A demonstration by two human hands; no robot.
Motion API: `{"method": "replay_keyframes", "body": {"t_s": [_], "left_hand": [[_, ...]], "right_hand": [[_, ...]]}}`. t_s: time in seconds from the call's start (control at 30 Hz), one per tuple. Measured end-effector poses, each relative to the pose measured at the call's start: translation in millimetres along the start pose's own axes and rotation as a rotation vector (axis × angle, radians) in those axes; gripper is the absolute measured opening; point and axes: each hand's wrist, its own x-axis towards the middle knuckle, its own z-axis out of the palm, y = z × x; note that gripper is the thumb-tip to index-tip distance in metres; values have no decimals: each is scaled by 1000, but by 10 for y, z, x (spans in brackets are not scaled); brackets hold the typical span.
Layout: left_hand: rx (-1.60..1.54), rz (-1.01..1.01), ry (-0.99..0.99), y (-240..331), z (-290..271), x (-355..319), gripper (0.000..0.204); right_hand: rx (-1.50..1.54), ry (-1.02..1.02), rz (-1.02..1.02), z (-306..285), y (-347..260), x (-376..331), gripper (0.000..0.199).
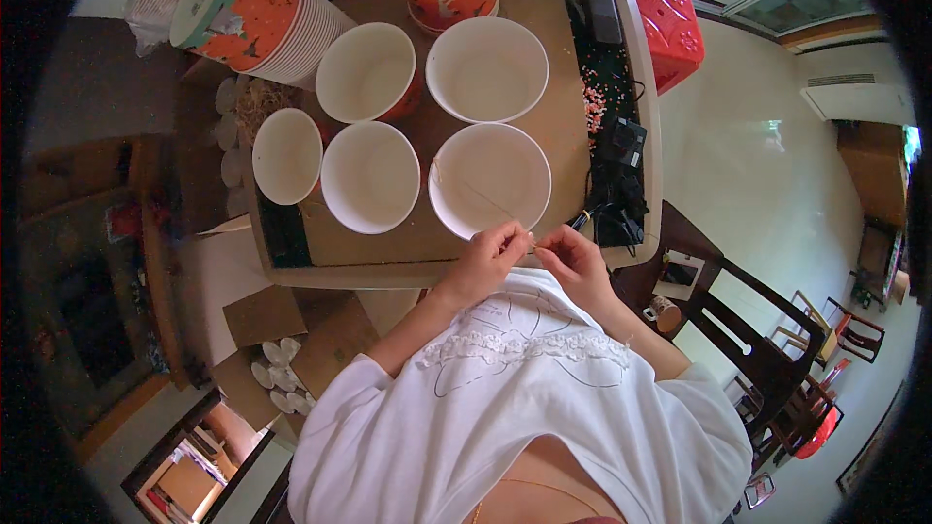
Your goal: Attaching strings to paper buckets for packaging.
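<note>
Close together at the table's front edge, both my hands are closed in a pinch. My left hand (495, 254) grips a thin straw-coloured strand (490, 201), which runs up and leftward across the mouth of the near right white paper tub (505, 165). My right hand (577, 260) has its fingertips pressed together beside the left ones, around something too small to make out. Other open paper tubs stand beyond and to the left: one next to it (371, 178), one at far left (287, 157), and two behind, left (365, 73) and right (487, 70).
A stack of orange-printed tubs (267, 19) lies tilted at the back left, beside a tangle of dry strands (262, 102). Black adapters and cables (621, 146) with scattered pink bits (592, 102) line the table's right side. An open cardboard box (330, 340) sits below left.
</note>
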Motion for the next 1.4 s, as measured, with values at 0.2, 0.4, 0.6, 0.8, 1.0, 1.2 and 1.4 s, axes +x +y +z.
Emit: {"method": "replay_keyframes", "body": {"t_s": [0.2, 0.4, 0.6, 0.8, 1.0, 1.2, 1.4], "left_hand": [[-44, -71, 31, -75, -35, 27, 24], [-39, -39, -28, -29, 31, 19, 20], [-38, -21, 7, -71, 30, 8, 13], [-33, -15, 32, -57, 17, 4, 6], [14, -30, 60, -6, 19, 30, 4], [437, 270, 287, -204, -11, 347, 14], [656, 341, 305, -303, 10, 457, 13]], "right_hand": [[-109, 18, -10, -8, -29, -10, 8], [-145, 36, -87, 23, -51, -8, 7], [-44, 33, -12, -5, -10, 16, 6], [-13, 37, 30, -23, 32, 52, 6], [125, 41, 102, -62, 126, 102, 8], [158, 202, 261, -184, 427, 291, 9], [345, 217, 268, -194, 672, 398, 9]]}}
